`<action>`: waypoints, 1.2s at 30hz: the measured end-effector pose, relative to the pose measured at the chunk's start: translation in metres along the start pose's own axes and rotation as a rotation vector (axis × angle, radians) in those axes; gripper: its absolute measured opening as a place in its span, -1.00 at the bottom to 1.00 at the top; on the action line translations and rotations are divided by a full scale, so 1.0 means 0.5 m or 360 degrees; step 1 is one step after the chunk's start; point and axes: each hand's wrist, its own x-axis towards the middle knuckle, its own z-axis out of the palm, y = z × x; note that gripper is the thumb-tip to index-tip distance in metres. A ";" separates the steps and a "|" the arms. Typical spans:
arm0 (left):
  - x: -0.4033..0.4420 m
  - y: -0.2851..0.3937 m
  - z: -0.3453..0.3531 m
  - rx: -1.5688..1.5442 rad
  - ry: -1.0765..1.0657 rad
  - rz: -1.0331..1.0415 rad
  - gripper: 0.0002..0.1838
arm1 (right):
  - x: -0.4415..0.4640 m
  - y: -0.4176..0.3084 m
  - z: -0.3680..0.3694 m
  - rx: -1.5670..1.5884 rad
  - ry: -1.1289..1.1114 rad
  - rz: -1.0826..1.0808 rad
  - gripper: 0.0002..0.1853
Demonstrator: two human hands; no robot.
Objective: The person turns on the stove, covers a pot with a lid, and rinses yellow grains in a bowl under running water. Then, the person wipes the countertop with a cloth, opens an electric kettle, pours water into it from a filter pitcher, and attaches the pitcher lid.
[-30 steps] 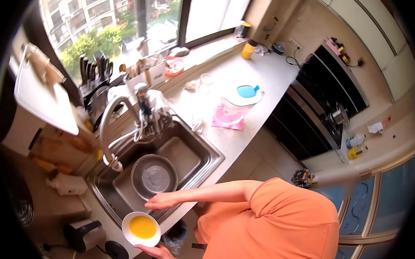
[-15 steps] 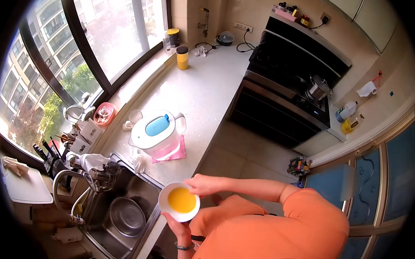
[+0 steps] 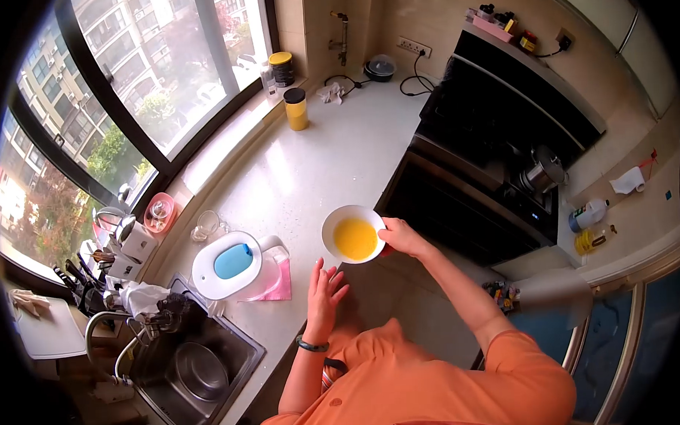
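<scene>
A white bowl (image 3: pixel 329 234) with yellow liquid inside is held over the counter's front edge. My right hand (image 3: pixel 403 237) grips it by its right rim, the thumb on the edge and the other fingers mostly hidden beneath. Just below and left of the bowl, my left hand (image 3: pixel 324 294) has its fingers spread and holds nothing. The water pitcher (image 3: pixel 216 272), with a white lid and a blue cap, stands on the counter to the left, beside a pink cloth (image 3: pixel 276 281).
At the lower left is the sink (image 3: pixel 244 356) with a metal pan (image 3: pixel 201 371). A yellow jar (image 3: pixel 297 113) stands farther back on the counter (image 3: pixel 331 168). The stove on the right holds a steel pot (image 3: pixel 541 174). Knives and utensils stand by the window.
The bowl has moved from the sink's side to over the counter's front edge. My left hand has let go of it, and my right hand has taken hold. The view has turned right.
</scene>
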 end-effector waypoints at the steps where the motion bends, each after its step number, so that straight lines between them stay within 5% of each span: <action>1: 0.034 0.003 0.005 -0.0095 -0.0023 -0.0013 -0.26 | 0.034 0.008 -0.010 0.0054 -0.0023 0.0071 -0.66; 12: 0.374 0.062 0.102 -0.0380 0.0074 0.0014 -0.53 | 0.310 0.010 -0.115 0.0117 -0.0433 0.0181 -0.67; 16: 0.452 0.076 0.113 -0.0408 0.0233 0.0105 -0.52 | 0.455 0.058 -0.160 0.0528 -0.0722 0.0334 -0.41; 17: 0.467 0.084 0.121 -0.0392 0.0312 0.0138 -0.51 | 0.519 0.108 -0.158 0.0515 -0.0694 0.0293 -0.29; 21: 0.529 0.101 0.140 -0.0456 0.0425 0.0276 -0.44 | 0.807 0.238 -0.187 0.0048 0.0005 0.0216 -0.54; 26: 0.576 0.108 0.180 -0.0521 0.0714 0.0359 -0.38 | 1.187 0.387 -0.167 -0.0365 0.0404 -0.0232 -0.70; 32: 0.617 0.123 0.256 -0.0531 0.1011 0.0433 -0.41 | 1.355 0.362 -0.149 -0.0538 0.0297 0.0150 -0.54; 34: 0.614 0.124 0.270 -0.0502 0.1039 0.0463 -0.40 | 1.364 0.360 -0.156 -0.0574 0.0426 0.0029 -0.58; 36: 0.606 0.122 0.272 -0.0561 0.1029 0.0486 -0.38 | 1.340 0.310 -0.219 -0.0072 0.0472 -0.0255 -0.66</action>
